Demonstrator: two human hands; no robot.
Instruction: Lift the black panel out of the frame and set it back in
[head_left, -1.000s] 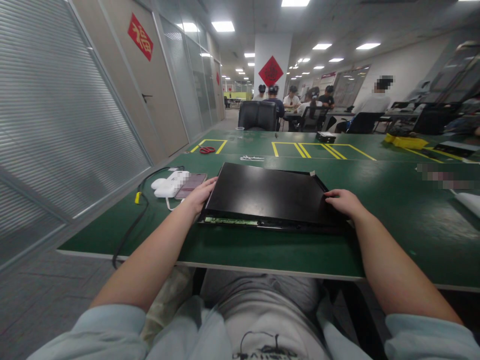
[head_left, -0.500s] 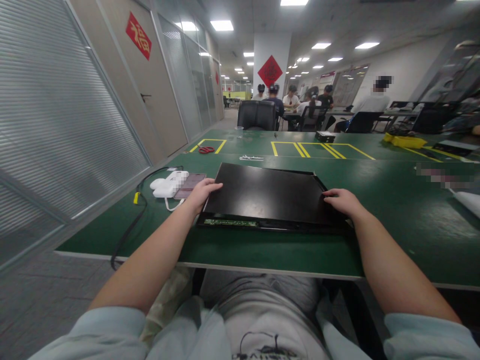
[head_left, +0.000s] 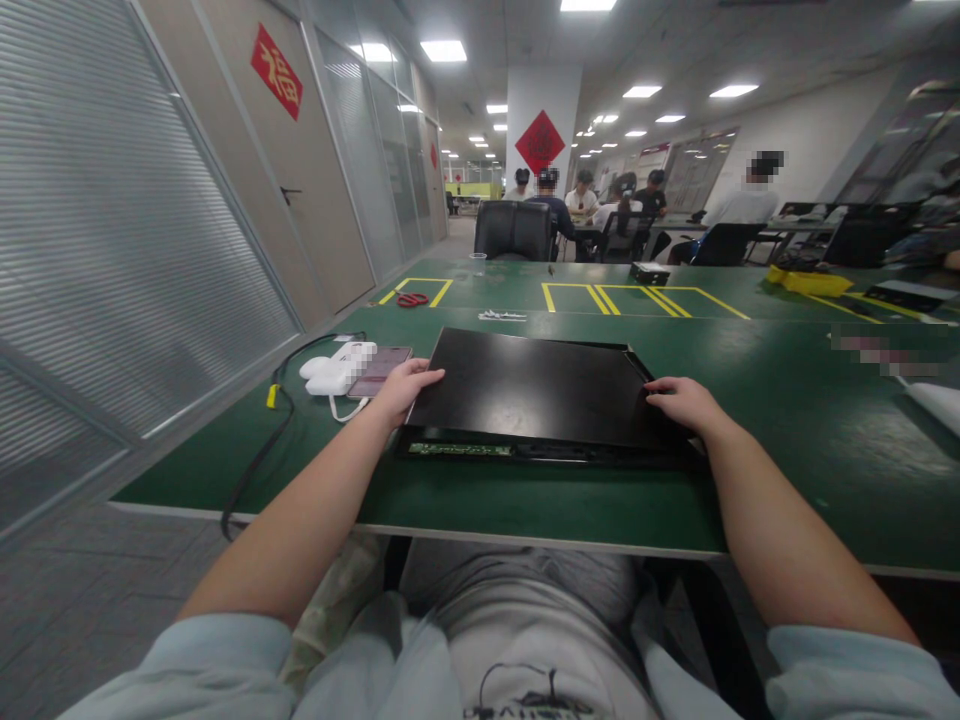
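Observation:
A glossy black screen panel (head_left: 536, 385) lies over a black frame (head_left: 600, 456), sitting askew on it. Along the near edge the panel is lifted off, and a strip of green circuit board (head_left: 459, 450) shows in the gap. My left hand (head_left: 409, 388) grips the panel's left edge, thumb on top and fingers hidden below. At the right edge, my right hand (head_left: 684, 402) pinches the panel near its side, where the corner of the frame pokes out behind.
Left of the panel lie a white device (head_left: 337, 370), a phone-like slab (head_left: 381, 368) and a black cable (head_left: 259, 470). Farther back are red scissors (head_left: 412, 299), small white pieces (head_left: 502, 316), a clear cup (head_left: 478, 263) and a black box (head_left: 649, 274). Several people sit beyond.
The panel's near edge has shifted slightly away from me, so more of the circuit board and frame shows beneath it. Both hands keep their hold.

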